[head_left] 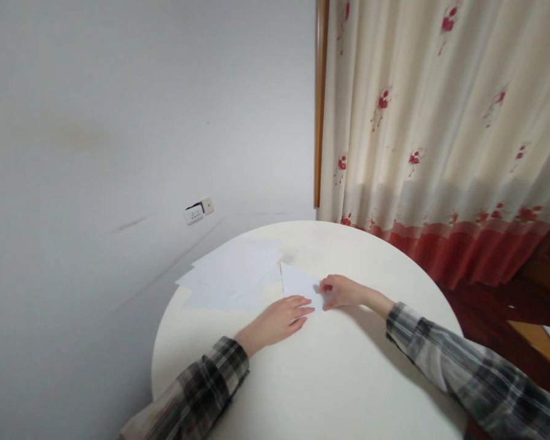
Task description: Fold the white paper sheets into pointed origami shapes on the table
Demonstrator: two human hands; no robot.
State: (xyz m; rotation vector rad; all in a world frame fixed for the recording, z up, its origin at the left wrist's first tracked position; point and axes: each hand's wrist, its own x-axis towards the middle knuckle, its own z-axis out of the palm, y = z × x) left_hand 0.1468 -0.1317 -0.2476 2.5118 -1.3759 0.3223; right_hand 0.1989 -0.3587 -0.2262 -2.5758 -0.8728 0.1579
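A small white piece of paper (296, 280), apparently folded, lies on the round table near its middle. My left hand (282, 319) rests palm down on the paper's near edge, fingers stretched out and slightly apart. At the paper's right end is my right hand (341, 291), its fingers curled and its thumb toward me, closed around that edge. The fingertips hide the paper's right corner, so how firmly it is gripped is hard to see. Just left of this piece, several loose white sheets (238, 272) overlap in a spread pile.
The white round table (330, 379) stands close to a pale wall (119, 122) with a socket (194, 214). A flowered curtain (421, 122) with a red hem hangs behind it at the right. Wooden furniture (529, 333) with a white sheet shows at the lower right.
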